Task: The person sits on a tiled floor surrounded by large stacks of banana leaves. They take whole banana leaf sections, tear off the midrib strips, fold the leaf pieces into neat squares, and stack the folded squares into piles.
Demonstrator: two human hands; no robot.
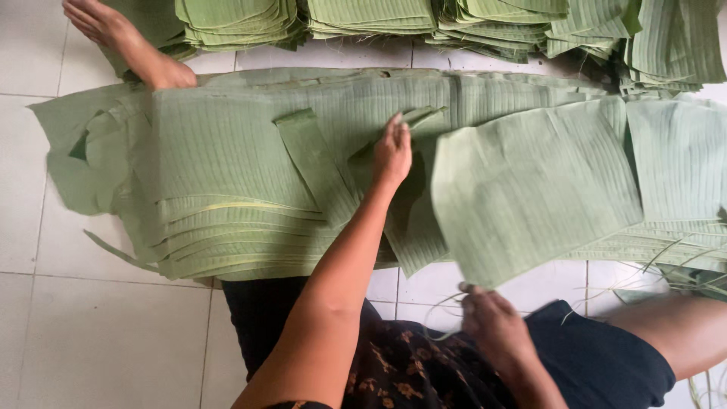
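From the head view, the person sits on a white tiled floor (91, 333) with a long spread of cut banana leaf sheets (227, 174) laid across in front of the knees. The work in hand looks like sorting the cut pieces into piles. The left hand (392, 155) reaches forward with fingers nearly closed, pinching or pressing the edge of a small folded leaf piece (420, 117) on top of the spread; whether it truly grips it I cannot tell. The right hand (492, 318), close to the lap, is closed on the lower corner of a large squarish leaf sheet (530, 189), which is lifted and tilted above the pile on the right. A narrow leaf strip (314, 163) lies loose on the left pile.

I judge the next move calls for a gentle pull along the ribs, since such sheets tear easily. The leaves are dull green, finely ribbed, thin and limp, some edges frayed. Folded leaf stacks (363, 19) line the far side, and another person's hand (125, 42) rests at the top left
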